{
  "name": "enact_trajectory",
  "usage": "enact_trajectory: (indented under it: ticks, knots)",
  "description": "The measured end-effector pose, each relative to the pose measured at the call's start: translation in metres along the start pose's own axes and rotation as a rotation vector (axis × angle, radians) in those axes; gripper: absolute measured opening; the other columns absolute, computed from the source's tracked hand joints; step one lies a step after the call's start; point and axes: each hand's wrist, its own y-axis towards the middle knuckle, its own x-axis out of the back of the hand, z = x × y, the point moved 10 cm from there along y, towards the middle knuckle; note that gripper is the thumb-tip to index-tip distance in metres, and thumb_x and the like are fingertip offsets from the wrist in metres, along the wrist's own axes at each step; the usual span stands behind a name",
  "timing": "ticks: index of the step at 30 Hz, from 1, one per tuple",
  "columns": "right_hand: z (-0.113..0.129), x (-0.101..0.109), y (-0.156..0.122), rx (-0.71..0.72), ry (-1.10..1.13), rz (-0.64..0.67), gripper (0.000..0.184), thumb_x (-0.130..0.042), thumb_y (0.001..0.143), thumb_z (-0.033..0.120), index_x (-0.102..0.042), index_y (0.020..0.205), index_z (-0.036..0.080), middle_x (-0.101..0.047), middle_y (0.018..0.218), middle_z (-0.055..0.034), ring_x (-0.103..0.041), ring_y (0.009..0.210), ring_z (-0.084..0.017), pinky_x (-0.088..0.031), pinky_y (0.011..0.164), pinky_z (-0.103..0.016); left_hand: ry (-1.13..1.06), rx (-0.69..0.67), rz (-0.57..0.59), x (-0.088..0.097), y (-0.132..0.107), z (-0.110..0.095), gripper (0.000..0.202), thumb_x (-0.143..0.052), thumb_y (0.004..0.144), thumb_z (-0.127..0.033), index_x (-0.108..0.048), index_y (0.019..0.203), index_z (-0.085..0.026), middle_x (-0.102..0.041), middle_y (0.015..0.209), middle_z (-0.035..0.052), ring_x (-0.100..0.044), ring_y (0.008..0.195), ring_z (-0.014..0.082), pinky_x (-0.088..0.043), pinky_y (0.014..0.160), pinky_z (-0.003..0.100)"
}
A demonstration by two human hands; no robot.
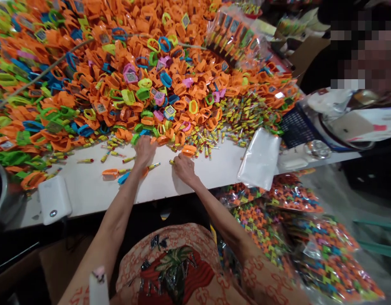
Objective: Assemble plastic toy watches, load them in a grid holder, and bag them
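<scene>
My left hand (pixel 145 150) is at the front edge of a big heap of plastic toy watches (pixel 128 76), mostly orange. Its fingers curl down beside a blue piece and an orange one; what they hold is hidden. My right hand (pixel 184 168) is closed, with a small yellow stick (pixel 171 162) showing at its fingertips. Just above it lies an orange toy watch (pixel 189 151). Under my left forearm an orange watch (pixel 110 173) and a blue watch (pixel 123 178) lie on the white table (pixel 163 186), with yellow sticks beside them.
Many yellow sticks (pixel 246 110) are piled at the right. Clear plastic bags (pixel 261 159) lie at the table's right edge, near a blue basket (pixel 295 127). A white power bank (pixel 54 199) is at the left. Filled bags (pixel 325 250) sit below; another person is at upper right.
</scene>
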Motion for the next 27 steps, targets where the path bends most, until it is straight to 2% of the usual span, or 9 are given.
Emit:
enact_trajectory:
  ticks: [2, 4, 7, 9, 12, 14, 20, 24, 27]
  knots:
    - [-0.012, 0.004, 0.001, -0.019, 0.149, -0.028, 0.011, -0.052, 0.094, 0.016, -0.062, 0.097, 0.018, -0.068, 0.114, -0.0131, -0.062, 0.107, -0.024, -0.048, 0.087, -0.034, -0.093, -0.035, -0.032, 0.010, -0.010, 0.002, 0.015, -0.070, 0.081, -0.026, -0.057, 0.075, -0.021, -0.069, 0.098, 0.0117, -0.064, 0.097, 0.0290, -0.050, 0.087, 0.040]
    - [-0.019, 0.008, 0.004, -0.017, 0.450, -0.048, 0.006, -0.056, 0.093, 0.023, -0.060, 0.095, 0.019, -0.068, 0.096, -0.0071, -0.063, 0.091, -0.020, -0.048, 0.078, -0.031, -0.270, -0.077, -0.019, 0.019, -0.027, 0.003, 0.016, -0.071, 0.078, -0.028, -0.057, 0.074, -0.022, -0.067, 0.090, 0.0063, -0.062, 0.086, 0.0227, -0.050, 0.082, 0.035]
    - [-0.011, 0.013, 0.008, 0.042, 0.970, -0.050, 0.021, -0.058, 0.091, 0.036, -0.061, 0.103, 0.019, -0.062, 0.077, 0.0013, -0.059, 0.067, -0.014, -0.047, 0.065, -0.027, -0.615, -0.118, 0.078, 0.022, -0.060, -0.004, 0.024, -0.073, 0.077, -0.042, -0.062, 0.082, -0.021, -0.069, 0.088, 0.0025, -0.061, 0.077, 0.0169, -0.051, 0.075, 0.030]
    - [0.003, 0.018, 0.009, 0.106, 1.173, -0.038, 0.031, -0.062, 0.089, 0.045, -0.065, 0.103, 0.018, -0.060, 0.072, 0.0032, -0.054, 0.058, -0.011, -0.045, 0.058, -0.025, -0.775, -0.094, 0.128, 0.019, -0.078, -0.008, 0.034, -0.076, 0.073, -0.050, -0.064, 0.086, -0.020, -0.070, 0.090, 0.0022, -0.062, 0.075, 0.0155, -0.050, 0.070, 0.028]
    - [0.020, 0.023, 0.005, 0.172, 1.253, -0.001, 0.033, -0.068, 0.085, 0.050, -0.069, 0.090, 0.017, -0.059, 0.068, 0.0031, -0.050, 0.053, -0.009, -0.043, 0.054, -0.023, -0.865, -0.004, 0.122, 0.016, -0.093, -0.004, 0.043, -0.081, 0.069, -0.054, -0.065, 0.090, -0.020, -0.067, 0.081, -0.0003, -0.058, 0.067, 0.0135, -0.046, 0.061, 0.025]
    - [0.022, 0.024, 0.001, 0.171, 1.273, 0.012, 0.032, -0.070, 0.084, 0.049, -0.070, 0.086, 0.017, -0.059, 0.067, 0.0030, -0.050, 0.053, -0.008, -0.042, 0.053, -0.023, -0.892, 0.034, 0.111, 0.015, -0.097, 0.000, 0.045, -0.082, 0.069, -0.055, -0.065, 0.092, -0.020, -0.066, 0.077, -0.0012, -0.056, 0.065, 0.0125, -0.045, 0.057, 0.024]
    - [0.010, 0.030, -0.001, 0.092, 1.422, -0.070, 0.034, -0.075, 0.079, 0.050, -0.070, 0.086, 0.018, -0.064, 0.066, 0.0026, -0.052, 0.051, -0.008, -0.044, 0.052, -0.022, -1.016, 0.091, 0.152, 0.013, -0.106, 0.003, 0.051, -0.086, 0.065, -0.056, -0.063, 0.093, -0.020, -0.070, 0.091, 0.0024, -0.063, 0.073, 0.0147, -0.054, 0.057, 0.025]
    - [0.026, 0.025, -0.004, 0.138, 1.385, -0.005, 0.035, -0.077, 0.076, 0.050, -0.072, 0.086, 0.017, -0.064, 0.063, 0.0038, -0.054, 0.052, -0.008, -0.046, 0.053, -0.022, -0.934, 0.076, 0.176, 0.011, -0.112, 0.001, 0.050, -0.087, 0.065, -0.053, -0.066, 0.096, -0.020, -0.070, 0.091, 0.0016, -0.062, 0.069, 0.0132, -0.050, 0.055, 0.024]
    - [0.029, 0.023, -0.007, 0.136, 1.376, -0.011, 0.035, -0.076, 0.078, 0.052, -0.072, 0.085, 0.017, -0.065, 0.063, 0.0032, -0.056, 0.053, -0.009, -0.048, 0.054, -0.023, -0.845, 0.008, 0.166, 0.014, -0.114, -0.001, 0.043, -0.081, 0.073, -0.056, -0.072, 0.093, -0.020, -0.071, 0.082, 0.0006, -0.063, 0.068, 0.0143, -0.052, 0.062, 0.027]
